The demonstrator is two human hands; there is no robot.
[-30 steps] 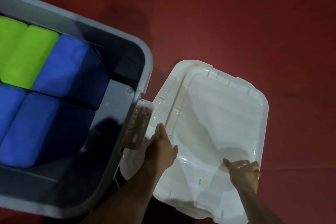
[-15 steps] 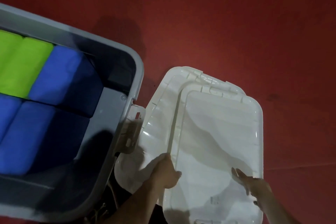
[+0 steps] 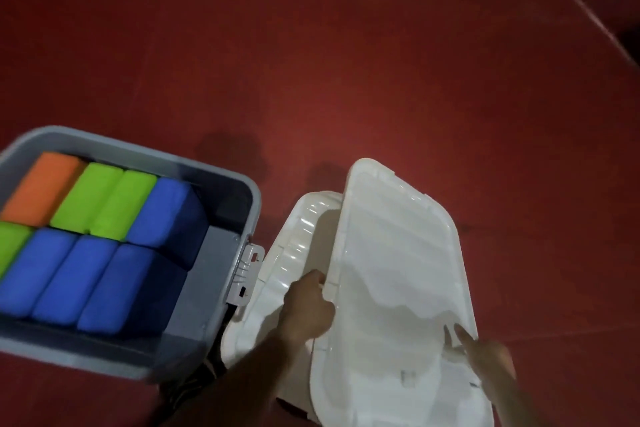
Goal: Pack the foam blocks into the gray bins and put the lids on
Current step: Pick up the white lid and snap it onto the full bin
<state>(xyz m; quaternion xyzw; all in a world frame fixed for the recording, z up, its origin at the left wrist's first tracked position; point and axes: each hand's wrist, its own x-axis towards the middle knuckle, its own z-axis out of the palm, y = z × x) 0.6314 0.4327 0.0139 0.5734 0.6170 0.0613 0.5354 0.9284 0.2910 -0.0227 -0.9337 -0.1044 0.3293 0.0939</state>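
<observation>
Inside gray bin (image 3: 214, 253) — packed foam blocks (image 3: 97, 281)

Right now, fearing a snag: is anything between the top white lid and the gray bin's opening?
Nothing visible does. The left hand grips the top white lid, right hand on it, right of the gray bin; only its white latch lies between, and the foam blocks sit below the rim.

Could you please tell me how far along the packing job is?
Done: orange, green and blue foam blocks sit packed in the open gray plastic bin. In hand: the left hand grips the edge of the upper white plastic lid, the right hand rests on it. Left: fitting it on the bin.
</observation>
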